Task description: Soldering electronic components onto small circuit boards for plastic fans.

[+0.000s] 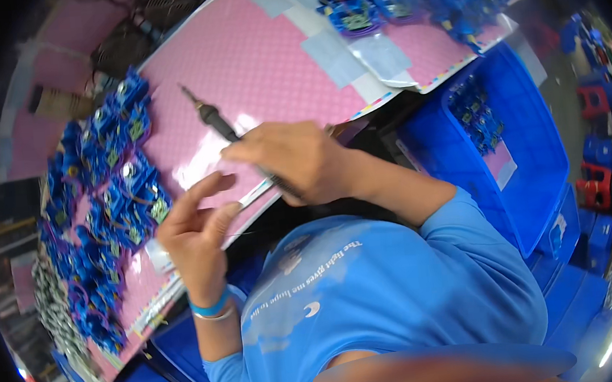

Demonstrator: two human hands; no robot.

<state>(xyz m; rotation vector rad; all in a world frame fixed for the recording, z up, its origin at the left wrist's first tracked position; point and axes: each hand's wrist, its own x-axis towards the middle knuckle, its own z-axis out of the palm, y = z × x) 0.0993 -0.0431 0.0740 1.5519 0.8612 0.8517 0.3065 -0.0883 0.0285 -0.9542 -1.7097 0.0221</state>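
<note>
My right hand (303,158) is closed around a dark-handled soldering iron (214,119). Its thin tip points away to the far left, over the pink mat (251,57). My left hand (196,226), with a blue band at the wrist, is at the mat's near edge, thumb and forefinger apart. A thin strand shows just right of that thumb; whether the hand touches it I cannot tell. Closest to the left hand is a crowd of blue assemblies (106,194) with small green circuit boards and purple wires.
More blue assemblies (352,12) lie at the far right of the table, some under clear plastic. A blue bin (530,171) with similar pieces stands to my right. Grey metallic parts (54,307) are heaped at the left edge. Red stools (596,184) stand farther right.
</note>
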